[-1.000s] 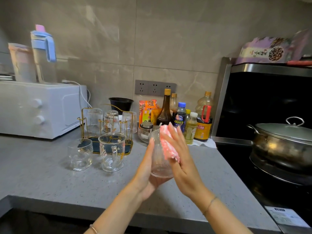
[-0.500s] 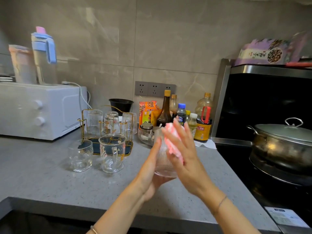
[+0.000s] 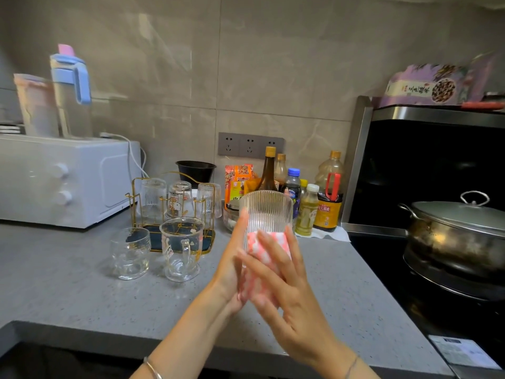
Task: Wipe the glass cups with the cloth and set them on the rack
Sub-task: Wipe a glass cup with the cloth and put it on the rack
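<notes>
I hold a ribbed clear glass [image 3: 269,212] up above the grey counter [image 3: 68,291]. My left hand [image 3: 232,269] grips its left side. My right hand [image 3: 287,296] presses a pink and white cloth [image 3: 269,242] against the glass's lower part with its fingers spread. A gold wire rack [image 3: 135,192] stands behind on the left and carries three upturned glasses [image 3: 179,199]. In front of the rack a handled glass mug [image 3: 181,247] and a rounded glass cup [image 3: 130,251] stand upright on the counter.
A white microwave [image 3: 54,181] with jugs on top is at the left. Sauce bottles [image 3: 326,203], snack packets and a black bowl [image 3: 195,170] line the wall. At the right a lidded steel pot [image 3: 459,236] sits on a black stove.
The glass has risen and now shows more of its ribbed wall. The cloth and my right hand have slid from the top of the glass down to its lower part.
</notes>
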A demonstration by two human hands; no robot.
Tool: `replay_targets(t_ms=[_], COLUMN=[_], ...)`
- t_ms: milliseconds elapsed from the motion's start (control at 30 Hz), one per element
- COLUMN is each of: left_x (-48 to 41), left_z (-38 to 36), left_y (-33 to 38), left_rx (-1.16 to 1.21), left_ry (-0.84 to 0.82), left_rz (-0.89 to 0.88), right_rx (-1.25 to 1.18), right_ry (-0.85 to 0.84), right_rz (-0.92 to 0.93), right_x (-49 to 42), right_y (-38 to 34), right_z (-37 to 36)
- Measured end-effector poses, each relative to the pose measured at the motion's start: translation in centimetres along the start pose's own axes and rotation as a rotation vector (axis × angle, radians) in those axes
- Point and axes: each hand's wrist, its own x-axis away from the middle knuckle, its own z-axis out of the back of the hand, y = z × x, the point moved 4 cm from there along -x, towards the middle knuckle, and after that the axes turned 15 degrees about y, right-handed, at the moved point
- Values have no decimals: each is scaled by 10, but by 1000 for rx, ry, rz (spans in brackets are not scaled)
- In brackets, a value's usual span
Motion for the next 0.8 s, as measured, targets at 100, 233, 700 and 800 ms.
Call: replay_targets(t_ms=[100,233,700,800], left_x=[6,14,5,10], left_z=[-7,-12,-5,-8], left_y=[4,-2,3,2], left_rx=[18,10,107,56], left_ry=[-18,-56,-22,-44], left_rz=[-54,-37,-23,-23], right_rx=[-48,-105,-84,-88], right_ry=[48,153,51,98], right_rz=[-83,-286,-141,-143], right_x=[-20,-51,0,-15], right_y=[-1,22,-3,-1], right_z=[5,17,-7,0])
